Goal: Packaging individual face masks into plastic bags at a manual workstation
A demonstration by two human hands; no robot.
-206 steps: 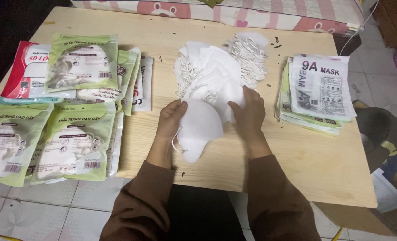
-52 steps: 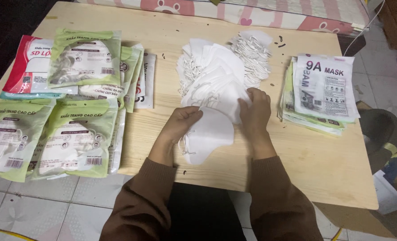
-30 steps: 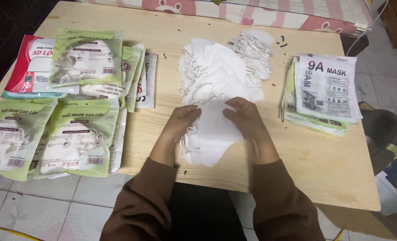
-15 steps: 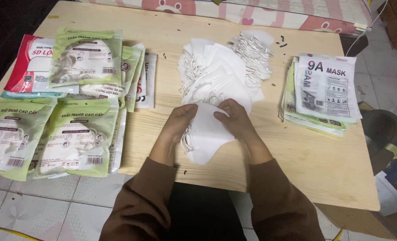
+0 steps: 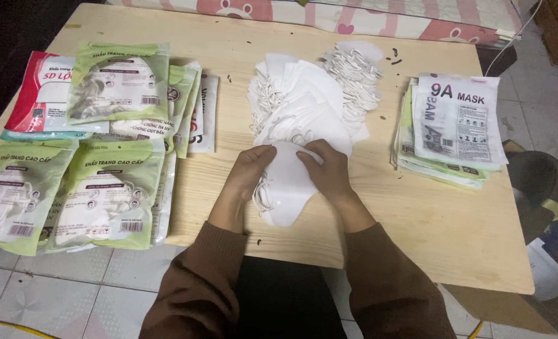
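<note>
A small stack of folded white face masks (image 5: 286, 191) lies on the wooden table (image 5: 417, 213) in front of me. My left hand (image 5: 249, 171) grips its left side, thumb on top near the ear loops. Along the stack's upper right edge rests my right hand (image 5: 326, 169), its fingers pressing down on it. Just beyond both hands spreads a loose pile of white masks (image 5: 304, 103) with tangled ear loops (image 5: 354, 75).
Green mask packages (image 5: 106, 194) and a red one (image 5: 34, 94) cover the table's left side. A stack of flat white and green mask bags (image 5: 454, 129) lies at the right. A patterned mattress edge (image 5: 354, 12) runs behind the table; tiled floor lies below.
My right hand slid leftward over the mask stack toward my left hand. Both hands have closed in on the stack, which stays in the same spot on the table.
</note>
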